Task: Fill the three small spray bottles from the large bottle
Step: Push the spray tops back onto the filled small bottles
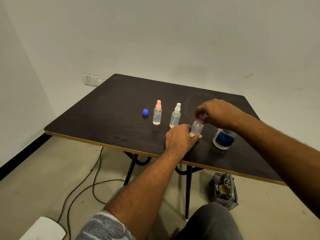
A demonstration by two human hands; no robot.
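Fingers of the left hand [180, 138] grip the upright small bottle [196, 129]; right hand [219, 112] fingers pinch its purple cap [200, 118] on top.

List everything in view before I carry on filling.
Dark wooden table: one, brown, centre.
Blue plastic cap: one, blue, table, leftmost.
Pink-topped clear spray bottle: one, clear, beside cap.
White-topped clear spray bottle: one, clear, mid-row.
Purple-topped clear spray bottle: one, clear, held, right of row.
Large blue-labelled clear bottle: one, clear, table's near right.
White wall switch plate: one, white, behind table.
Black cables: several, black, floor.
Grey slotted basket: one, grey, floor under table.
White rounded object: one, white, bottom-left floor.
Left hand: one, grips purple-topped bottle's body.
Right hand: one, pinches its purple top.
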